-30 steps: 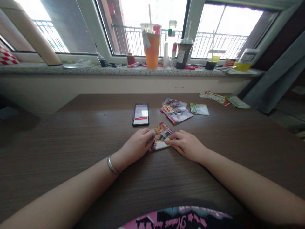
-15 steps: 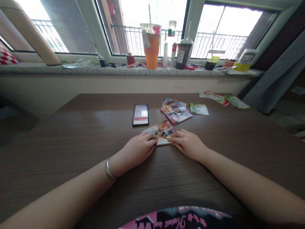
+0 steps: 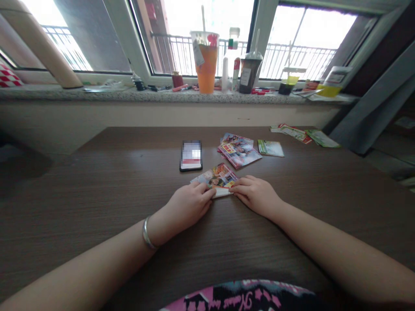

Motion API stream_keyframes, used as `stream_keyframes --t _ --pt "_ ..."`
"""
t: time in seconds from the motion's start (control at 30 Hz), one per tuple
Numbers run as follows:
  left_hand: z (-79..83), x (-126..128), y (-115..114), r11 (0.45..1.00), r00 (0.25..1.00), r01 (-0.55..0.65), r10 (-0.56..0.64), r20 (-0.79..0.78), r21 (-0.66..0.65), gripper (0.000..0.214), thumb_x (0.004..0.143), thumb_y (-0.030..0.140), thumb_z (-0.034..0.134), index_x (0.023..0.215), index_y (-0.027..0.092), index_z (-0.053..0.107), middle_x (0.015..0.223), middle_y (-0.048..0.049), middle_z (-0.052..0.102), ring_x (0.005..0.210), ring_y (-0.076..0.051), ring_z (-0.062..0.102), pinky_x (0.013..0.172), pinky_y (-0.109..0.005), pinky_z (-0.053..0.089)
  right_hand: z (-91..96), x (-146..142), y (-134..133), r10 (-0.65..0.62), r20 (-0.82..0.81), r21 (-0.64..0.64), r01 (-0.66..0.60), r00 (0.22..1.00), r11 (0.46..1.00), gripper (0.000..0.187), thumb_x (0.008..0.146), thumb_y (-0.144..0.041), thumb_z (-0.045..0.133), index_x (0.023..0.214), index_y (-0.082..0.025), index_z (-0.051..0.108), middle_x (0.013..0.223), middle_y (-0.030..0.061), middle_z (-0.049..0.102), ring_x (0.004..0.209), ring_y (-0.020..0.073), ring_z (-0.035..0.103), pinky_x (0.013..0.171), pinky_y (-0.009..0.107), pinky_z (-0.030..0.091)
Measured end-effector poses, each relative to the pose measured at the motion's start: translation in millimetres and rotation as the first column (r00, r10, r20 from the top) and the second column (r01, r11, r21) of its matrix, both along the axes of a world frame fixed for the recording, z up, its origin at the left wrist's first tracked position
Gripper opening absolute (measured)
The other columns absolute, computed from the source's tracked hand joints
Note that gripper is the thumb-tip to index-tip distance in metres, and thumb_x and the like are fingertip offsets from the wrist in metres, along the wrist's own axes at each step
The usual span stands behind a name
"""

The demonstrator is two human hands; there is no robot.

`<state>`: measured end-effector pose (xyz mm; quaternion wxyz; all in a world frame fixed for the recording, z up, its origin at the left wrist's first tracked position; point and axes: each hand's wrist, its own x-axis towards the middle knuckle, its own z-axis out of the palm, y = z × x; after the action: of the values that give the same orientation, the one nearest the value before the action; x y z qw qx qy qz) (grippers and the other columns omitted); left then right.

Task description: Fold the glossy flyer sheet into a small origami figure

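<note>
A small colourful printed leaflet (image 3: 216,178) lies on the dark wooden table (image 3: 97,185) just in front of me. My left hand (image 3: 189,205) pinches its left near edge with curled fingers; a silver bracelet sits on that wrist. My right hand (image 3: 256,194) presses and pinches the leaflet's right near edge, where a white folded strip shows. Both hands rest on the table with the leaflet between them.
A phone (image 3: 191,155) with a lit screen lies beyond the leaflet. More leaflets (image 3: 239,150) and a green card (image 3: 271,148) lie to its right, others (image 3: 304,134) at the far right. The windowsill (image 3: 97,95) holds an orange cup (image 3: 206,62), a dark cup (image 3: 249,73), bottles and clutter.
The leaflet has been turned and flattened, so more of it now shows to the left. My left hand has slid slightly back towards me; my right hand has barely moved.
</note>
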<state>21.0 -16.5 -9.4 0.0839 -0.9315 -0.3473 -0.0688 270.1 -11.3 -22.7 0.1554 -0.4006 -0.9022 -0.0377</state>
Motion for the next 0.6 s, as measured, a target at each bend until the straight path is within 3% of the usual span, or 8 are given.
stream_keyframes --t 0.2,0.6 --pt "-6.4 -0.8 0.5 0.998 1.0 0.022 -0.023 0.014 0.061 0.032 0.094 0.023 0.045 0.124 0.019 0.057 0.107 -0.0109 0.059 0.099 -0.026 0.056 0.087 -0.041 0.05 2.3 -0.9 -2.8 -0.011 0.047 0.014 0.011 0.999 1.0 0.025 0.096 -0.031 0.047 0.103 -0.027 0.071 0.102 0.0024 0.07 0.092 0.0187 0.059 0.075 0.029 0.044" --pt "-6.5 0.4 3.5 0.999 0.999 0.039 -0.039 0.014 0.014 0.03 0.096 0.022 0.042 0.121 0.016 0.058 0.111 -0.0104 0.06 0.104 -0.025 0.053 0.091 -0.04 0.049 2.6 -1.0 -1.8 -0.025 0.039 0.007 0.024 0.999 1.0 0.025 0.096 -0.03 0.048 0.102 -0.028 0.073 0.101 0.0029 0.07 0.091 0.0185 0.058 0.074 0.029 0.045"
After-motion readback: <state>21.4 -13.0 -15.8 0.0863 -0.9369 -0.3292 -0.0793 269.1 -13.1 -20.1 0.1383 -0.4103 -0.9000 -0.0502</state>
